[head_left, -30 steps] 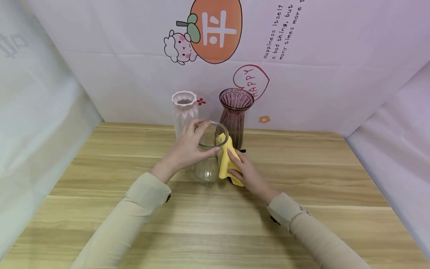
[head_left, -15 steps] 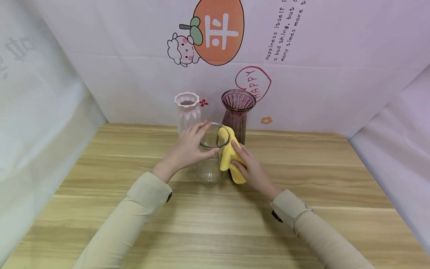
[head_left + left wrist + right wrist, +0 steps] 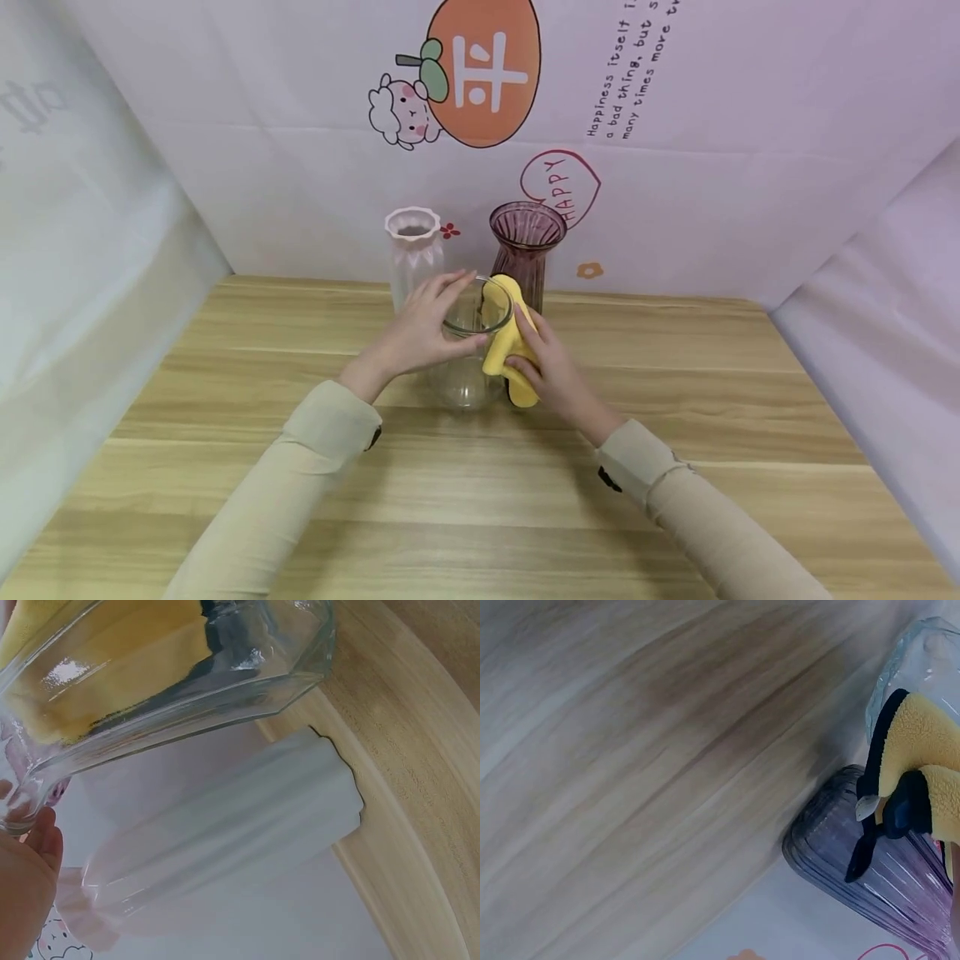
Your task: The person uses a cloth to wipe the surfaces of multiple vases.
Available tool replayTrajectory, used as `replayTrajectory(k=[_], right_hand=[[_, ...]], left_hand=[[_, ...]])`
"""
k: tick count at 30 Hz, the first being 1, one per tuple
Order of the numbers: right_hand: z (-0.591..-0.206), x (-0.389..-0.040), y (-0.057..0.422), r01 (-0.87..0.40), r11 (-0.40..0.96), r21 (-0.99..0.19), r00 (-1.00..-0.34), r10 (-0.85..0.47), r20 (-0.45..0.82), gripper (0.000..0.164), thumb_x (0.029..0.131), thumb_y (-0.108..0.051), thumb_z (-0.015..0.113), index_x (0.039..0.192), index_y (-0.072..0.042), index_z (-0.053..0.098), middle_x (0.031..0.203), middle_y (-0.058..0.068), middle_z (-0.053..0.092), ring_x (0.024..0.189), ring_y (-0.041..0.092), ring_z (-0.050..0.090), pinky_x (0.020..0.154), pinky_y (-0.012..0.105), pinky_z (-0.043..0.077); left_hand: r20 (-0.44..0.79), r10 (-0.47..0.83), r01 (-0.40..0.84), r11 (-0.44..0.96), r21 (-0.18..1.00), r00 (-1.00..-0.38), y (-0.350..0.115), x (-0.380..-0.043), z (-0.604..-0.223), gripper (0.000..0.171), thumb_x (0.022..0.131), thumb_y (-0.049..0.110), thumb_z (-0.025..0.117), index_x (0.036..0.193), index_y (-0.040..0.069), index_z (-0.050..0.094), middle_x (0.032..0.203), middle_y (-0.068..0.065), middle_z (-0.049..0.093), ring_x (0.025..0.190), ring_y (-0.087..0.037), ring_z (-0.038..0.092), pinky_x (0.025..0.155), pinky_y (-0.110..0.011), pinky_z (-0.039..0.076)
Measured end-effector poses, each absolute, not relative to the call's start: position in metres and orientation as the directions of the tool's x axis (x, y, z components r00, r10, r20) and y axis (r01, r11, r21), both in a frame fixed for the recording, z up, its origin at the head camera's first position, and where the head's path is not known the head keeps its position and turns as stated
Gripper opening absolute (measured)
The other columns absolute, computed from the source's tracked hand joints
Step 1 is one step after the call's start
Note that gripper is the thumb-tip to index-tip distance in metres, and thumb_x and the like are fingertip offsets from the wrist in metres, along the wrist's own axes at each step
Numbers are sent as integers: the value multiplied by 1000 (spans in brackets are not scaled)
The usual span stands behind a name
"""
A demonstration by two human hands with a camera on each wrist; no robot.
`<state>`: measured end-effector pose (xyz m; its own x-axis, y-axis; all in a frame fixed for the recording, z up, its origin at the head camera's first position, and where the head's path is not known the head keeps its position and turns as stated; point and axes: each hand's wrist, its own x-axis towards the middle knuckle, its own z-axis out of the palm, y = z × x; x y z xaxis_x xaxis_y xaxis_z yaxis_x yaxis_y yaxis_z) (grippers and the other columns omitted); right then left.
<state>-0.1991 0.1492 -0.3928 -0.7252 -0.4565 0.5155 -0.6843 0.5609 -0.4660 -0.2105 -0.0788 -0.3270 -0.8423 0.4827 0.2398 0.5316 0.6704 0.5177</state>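
Note:
A clear glass vase [image 3: 461, 390] stands upright in front of two other vases. My left hand [image 3: 420, 332] grips its rim from the left, fingers at the far side and thumb at the near side. My right hand [image 3: 558, 379] holds a folded yellow cloth [image 3: 504, 354] against the vase's right side, near the rim. In the left wrist view the yellow shows through the glass wall [image 3: 247, 705]. The right wrist view shows the cloth [image 3: 919, 735] with dark edging and a small loop; most of the right hand is out of that frame.
Behind on the left stands a pale pink and white fluted vase [image 3: 416, 260]. A purple ribbed glass vase [image 3: 528, 237] is behind the cloth on the right. The wooden table [image 3: 480, 517] meets a printed white backdrop [image 3: 300, 192] at the back.
My right hand and the cloth have slid upward along the glass vase's right side, toward the rim. My left hand has kept its grip on the rim.

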Motion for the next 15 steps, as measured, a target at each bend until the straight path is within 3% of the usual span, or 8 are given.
replayTrajectory(k=[6,15], right_hand=[[-400,-200,150,-655,597,-463,-754,-466,463,70,84,-9,67,145,2,34,147,27,36,122,42,52,99,51,49],[-411,-200,158,-683,603,-413,-727,-509,460,67,84,-9,68,144,0,40,144,25,41,122,39,54,98,47,50]], left_hand=[[232,476,522,679,516,-848,-79,-210,-327,91,82,49,68,153,16,21,157,-13,26,143,-34,27,115,-60,24],[208,483,517,699,493,-851,-79,-210,-326,90,85,53,62,154,17,18,159,-10,21,146,-34,19,117,-60,19]])
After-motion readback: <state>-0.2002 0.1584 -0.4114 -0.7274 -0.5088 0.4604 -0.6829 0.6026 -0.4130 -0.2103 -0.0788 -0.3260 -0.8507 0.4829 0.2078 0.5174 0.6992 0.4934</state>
